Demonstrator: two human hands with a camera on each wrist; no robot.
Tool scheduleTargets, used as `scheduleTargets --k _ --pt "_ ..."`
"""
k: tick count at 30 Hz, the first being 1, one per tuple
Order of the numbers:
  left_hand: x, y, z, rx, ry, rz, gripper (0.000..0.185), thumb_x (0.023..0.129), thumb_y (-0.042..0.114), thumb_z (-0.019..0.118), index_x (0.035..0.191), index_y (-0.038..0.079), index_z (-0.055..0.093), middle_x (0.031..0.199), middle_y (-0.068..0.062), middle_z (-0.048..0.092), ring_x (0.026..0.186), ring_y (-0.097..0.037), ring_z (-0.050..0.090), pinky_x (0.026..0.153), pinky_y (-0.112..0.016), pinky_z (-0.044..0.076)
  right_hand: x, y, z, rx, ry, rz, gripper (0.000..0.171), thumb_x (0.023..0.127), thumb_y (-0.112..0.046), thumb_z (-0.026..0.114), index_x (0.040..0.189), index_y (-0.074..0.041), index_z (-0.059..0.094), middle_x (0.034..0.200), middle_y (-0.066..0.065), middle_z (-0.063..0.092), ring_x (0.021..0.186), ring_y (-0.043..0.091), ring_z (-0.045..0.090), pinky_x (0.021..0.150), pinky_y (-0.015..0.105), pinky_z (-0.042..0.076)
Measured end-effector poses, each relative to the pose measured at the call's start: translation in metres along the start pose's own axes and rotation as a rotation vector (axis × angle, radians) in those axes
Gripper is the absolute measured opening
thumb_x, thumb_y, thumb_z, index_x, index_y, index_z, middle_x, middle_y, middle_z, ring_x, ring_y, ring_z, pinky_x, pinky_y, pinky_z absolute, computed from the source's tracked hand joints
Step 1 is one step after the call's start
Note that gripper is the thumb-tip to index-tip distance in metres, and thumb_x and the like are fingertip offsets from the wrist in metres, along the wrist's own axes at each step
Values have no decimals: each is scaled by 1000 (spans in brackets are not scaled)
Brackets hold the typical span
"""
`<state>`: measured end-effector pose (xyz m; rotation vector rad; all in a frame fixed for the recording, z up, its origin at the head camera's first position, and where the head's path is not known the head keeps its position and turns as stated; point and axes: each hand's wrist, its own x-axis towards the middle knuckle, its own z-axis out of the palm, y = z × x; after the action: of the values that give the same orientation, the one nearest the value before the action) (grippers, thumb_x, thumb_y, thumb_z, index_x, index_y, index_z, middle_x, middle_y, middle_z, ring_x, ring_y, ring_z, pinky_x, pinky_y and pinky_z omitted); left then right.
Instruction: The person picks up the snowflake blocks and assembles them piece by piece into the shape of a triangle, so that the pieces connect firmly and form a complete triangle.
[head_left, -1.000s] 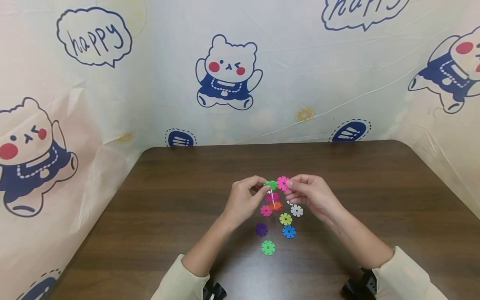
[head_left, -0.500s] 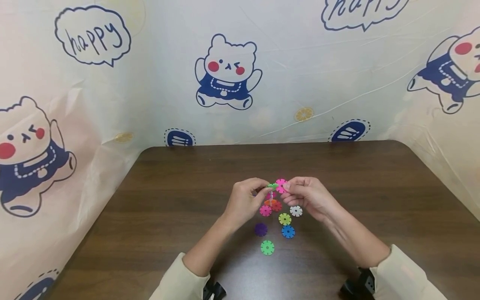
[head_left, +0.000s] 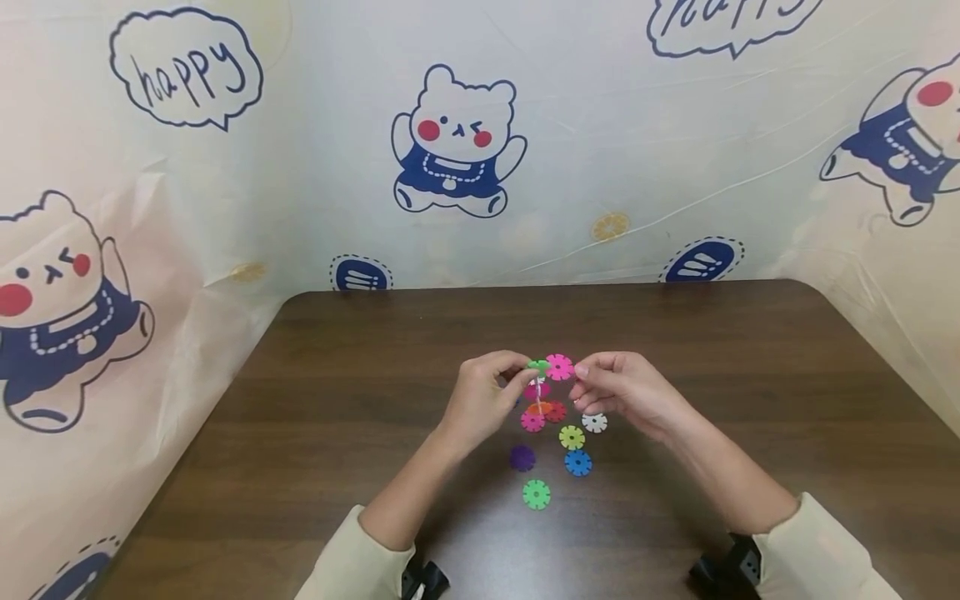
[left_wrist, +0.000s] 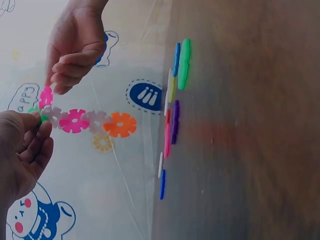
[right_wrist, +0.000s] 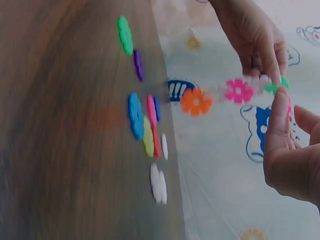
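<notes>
Dark wooden table (head_left: 750,400) — bear-print backdrop (head_left: 600,125)

Dark wood-grain counter (head_left: 337,433), rounded far corners. Loose toothed discs flat near middle: green disc (head_left: 536,495) nearest, purple disc (head_left: 522,457), blue disc (head_left: 578,462), yellow disc (head_left: 572,437), white disc (head_left: 595,422), pink disc (head_left: 532,422), red disc (head_left: 556,412).

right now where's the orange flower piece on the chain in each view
Head: the orange piece hangs at the chain's lower end, partly hidden, between the left hand and right hand.
Left wrist: the orange piece is the chain's right end, left of centre.
Right wrist: the orange piece is the chain's left end.
Shared landmark: the pink piece two links along.
</notes>
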<state>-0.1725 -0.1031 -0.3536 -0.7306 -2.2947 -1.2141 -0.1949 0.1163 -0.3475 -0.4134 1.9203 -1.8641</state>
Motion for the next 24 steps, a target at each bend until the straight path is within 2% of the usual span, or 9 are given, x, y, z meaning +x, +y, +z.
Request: scheduleTargets --k 5,9,11,17,20,24 --pt "-1 -1 -4 -2 18 -44 6 82 6 73 85 2 70 73 -1 65 63 -8 56 59 -21 50 7 6 -15 -313 50 16 27 91 -12 62 104 11 61 82 18 67 71 28 66 68 38 56" --pt "-1 -1 -4 -11 19 -51 5 82 5 72 85 2 70 73 -2 65 64 -9 56 59 -23 51 14 16 -24 -519 17 46 21 88 -8 64 101 8 65 78 12 67 66 22 63 65 38 56" --pt "0 -1 -4 -16 19 -54 5 82 5 72 85 2 70 73 -2 64 64 -9 55 59 -25 52 17 21 -28 -607 -18 55 18 86 -8 65 98 5 66 74 6 65 64 17 59 60 33 53" --pt "1 1 -3 -37 12 -66 6 83 6 71 85 1 70 72 -1 64 63 -9 55 59 -28 53 20 34 -32 -780 -146 76 16 81 -7 71 96 -3 67 62 -1 51 56 13 45 52 26 37" --pt "1 1 -3 -43 15 -70 6 83 5 71 85 0 70 73 -2 64 63 -10 55 59 -27 53 21 38 -32 -839 -179 69 17 79 -7 74 94 -5 67 63 -2 49 56 12 44 52 26 36" --pt "1 1 -3 -46 20 -74 5 83 5 71 84 0 69 73 -2 64 64 -9 56 58 -27 52 23 42 -31 -889 -163 35 20 76 -5 77 91 -6 64 64 -1 49 58 12 45 54 27 38"
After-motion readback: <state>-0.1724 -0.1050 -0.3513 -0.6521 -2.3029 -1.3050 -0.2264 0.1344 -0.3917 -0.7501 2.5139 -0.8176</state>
